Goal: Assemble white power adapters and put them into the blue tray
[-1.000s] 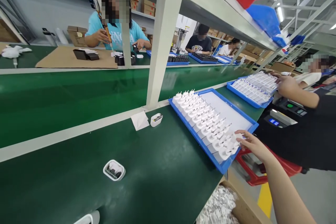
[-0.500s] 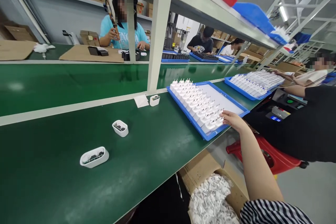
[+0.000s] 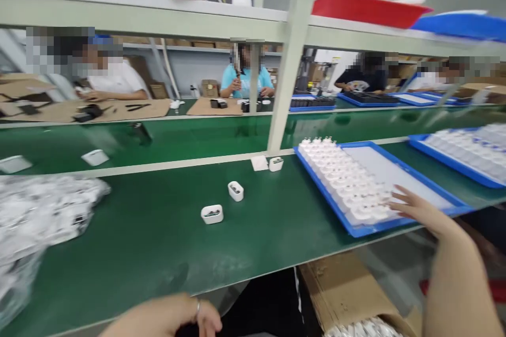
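My right hand (image 3: 419,210) rests with fingers stretched out on the near corner of a blue tray (image 3: 438,189), touching the rows of white charger plugs (image 3: 343,179) in it. My left hand (image 3: 169,318) is low at the table's near edge, blurred, fingers curled under with a ring showing; nothing is visible in it. Two open white charger shells (image 3: 212,214) (image 3: 236,190) lie on the green table between my hands.
A third shell (image 3: 275,164) and a white card (image 3: 260,163) sit by the rack post (image 3: 286,73). A clear bag of white parts (image 3: 35,216) lies at left. A cardboard box (image 3: 348,295) stands below the table. Another blue tray (image 3: 462,152) is at right. Several people work across the belt.
The view has swung left. My left hand has come into view at the bottom edge, and the bag of parts has appeared. My right hand stays on the tray's near corner.
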A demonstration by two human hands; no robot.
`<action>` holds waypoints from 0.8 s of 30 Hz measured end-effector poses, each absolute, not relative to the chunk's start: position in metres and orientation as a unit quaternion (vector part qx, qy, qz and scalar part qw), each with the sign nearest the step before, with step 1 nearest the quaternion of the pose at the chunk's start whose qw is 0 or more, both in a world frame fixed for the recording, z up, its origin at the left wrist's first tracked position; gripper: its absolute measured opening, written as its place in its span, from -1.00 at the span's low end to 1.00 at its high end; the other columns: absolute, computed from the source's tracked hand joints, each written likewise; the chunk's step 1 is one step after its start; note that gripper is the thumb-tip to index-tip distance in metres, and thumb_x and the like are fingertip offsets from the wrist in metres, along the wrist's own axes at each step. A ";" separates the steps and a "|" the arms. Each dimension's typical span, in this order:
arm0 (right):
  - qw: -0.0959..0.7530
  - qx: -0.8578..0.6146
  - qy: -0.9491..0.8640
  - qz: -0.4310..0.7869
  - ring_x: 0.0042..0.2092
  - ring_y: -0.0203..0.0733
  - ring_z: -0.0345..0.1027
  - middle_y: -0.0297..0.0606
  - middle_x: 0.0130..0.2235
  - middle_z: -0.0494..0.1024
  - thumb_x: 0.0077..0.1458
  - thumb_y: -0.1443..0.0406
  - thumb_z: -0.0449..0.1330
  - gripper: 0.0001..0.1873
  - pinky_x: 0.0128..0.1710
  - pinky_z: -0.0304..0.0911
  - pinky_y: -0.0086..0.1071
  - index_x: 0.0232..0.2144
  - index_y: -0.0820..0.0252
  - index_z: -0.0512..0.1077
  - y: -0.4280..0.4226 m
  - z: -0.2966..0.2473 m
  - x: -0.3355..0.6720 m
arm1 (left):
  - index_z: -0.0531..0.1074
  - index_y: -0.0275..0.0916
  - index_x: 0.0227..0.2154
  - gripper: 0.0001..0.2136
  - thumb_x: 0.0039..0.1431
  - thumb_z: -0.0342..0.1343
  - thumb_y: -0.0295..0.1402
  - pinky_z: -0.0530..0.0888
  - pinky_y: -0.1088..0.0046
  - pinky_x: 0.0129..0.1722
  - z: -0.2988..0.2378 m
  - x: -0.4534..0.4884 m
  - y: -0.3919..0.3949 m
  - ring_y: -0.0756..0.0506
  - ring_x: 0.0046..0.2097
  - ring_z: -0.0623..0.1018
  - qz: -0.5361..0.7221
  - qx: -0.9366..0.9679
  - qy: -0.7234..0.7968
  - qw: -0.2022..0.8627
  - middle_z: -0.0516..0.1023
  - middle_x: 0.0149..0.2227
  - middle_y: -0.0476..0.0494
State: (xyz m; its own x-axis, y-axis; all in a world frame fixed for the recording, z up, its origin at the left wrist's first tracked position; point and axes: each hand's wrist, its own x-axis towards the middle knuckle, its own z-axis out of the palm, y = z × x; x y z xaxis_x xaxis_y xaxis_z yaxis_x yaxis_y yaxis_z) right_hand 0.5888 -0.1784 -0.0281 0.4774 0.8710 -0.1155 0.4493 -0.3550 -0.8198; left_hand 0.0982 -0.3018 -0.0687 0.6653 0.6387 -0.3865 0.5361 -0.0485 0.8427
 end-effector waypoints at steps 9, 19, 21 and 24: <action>0.203 -0.504 -0.755 0.368 -0.44 -0.23 0.30 -0.20 -0.16 0.36 -0.22 0.16 0.09 -0.43 -0.32 0.24 -0.19 -0.08 0.05 0.12 -0.155 -0.043 0.360 | 0.11 -0.26 -0.07 -0.35 -0.33 0.12 -0.24 0.33 0.35 -0.25 -0.064 0.066 -0.194 -0.13 -0.22 0.39 0.121 0.692 0.616 0.357 0.24 -0.06 -0.26; 0.099 -0.308 -0.807 0.494 -0.41 -0.27 0.25 -0.25 -0.29 0.39 -0.23 0.34 0.01 -0.54 -0.30 0.21 -0.28 -0.15 0.20 0.21 -0.093 -0.093 0.268 | -0.01 -0.32 0.00 -0.07 -0.60 0.26 -0.36 0.30 0.33 -0.16 -0.088 0.093 -0.162 -0.26 -0.04 0.26 0.161 0.698 0.642 0.275 0.14 0.00 -0.33; 0.117 -0.328 -0.796 0.495 -0.44 -0.30 0.24 -0.23 -0.28 0.38 -0.23 0.34 -0.02 -0.53 -0.33 0.22 -0.30 -0.14 0.18 0.20 -0.089 -0.098 0.273 | 0.18 -0.27 -0.13 -0.20 -0.67 0.28 -0.44 0.30 0.31 -0.18 -0.075 0.059 -0.144 -0.27 -0.10 0.31 0.183 0.613 0.732 0.235 0.25 -0.08 -0.27; 0.193 -0.382 -0.761 0.487 -0.48 -0.30 0.24 -0.20 -0.29 0.36 -0.20 0.29 -0.08 -0.57 -0.52 0.23 -0.37 -0.18 0.18 0.20 -0.086 -0.106 0.275 | 0.16 -0.35 -0.14 -0.41 -0.36 0.19 -0.47 0.18 0.24 -0.09 -0.056 -0.008 -0.113 -0.29 -0.01 0.21 0.263 0.452 0.844 0.119 0.17 -0.04 -0.40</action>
State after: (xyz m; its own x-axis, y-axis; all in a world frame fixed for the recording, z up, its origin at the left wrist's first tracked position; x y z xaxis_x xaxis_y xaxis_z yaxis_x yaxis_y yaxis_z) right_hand 0.2747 -0.0863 -0.1055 -0.6331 0.7700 -0.0790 0.3940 0.2327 -0.8892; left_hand -0.0079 -0.1127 -0.0556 -0.5624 0.8260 0.0368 0.7005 0.4524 0.5519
